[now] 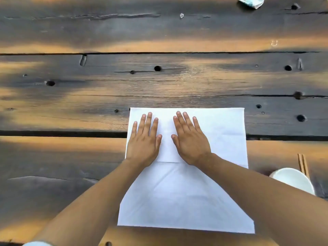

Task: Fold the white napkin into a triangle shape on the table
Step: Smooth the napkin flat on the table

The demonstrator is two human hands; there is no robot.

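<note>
- Napkin (pixel 204 197) white, lying flat on the dark wooden plank table (pixel 88 103), near the person's edge; far part looks doubled over, with a fold edge running across just under the palms.
- Left hand (pixel 144 142) flat on the far left part of the napkin, fingers spread, palm down, gripping nothing.
- Right hand (pixel 190 141) flat just beside it, thumbs near each other but apart, also open and pressing, nothing held.
- Likely reason for the flat palms: smoothing the cloth and pinning it so it doesn't slide before the next fold.
- Shape is rectangular for now, no triangle yet; judged an early stage of the task.
- White bowl (pixel 292 180) with chopsticks (pixel 303 165) sits to the right, just beside the napkin's right edge, not touching it as far as visible.
- Crumpled wrapper (pixel 251 1) at the far edge, well apart.
</note>
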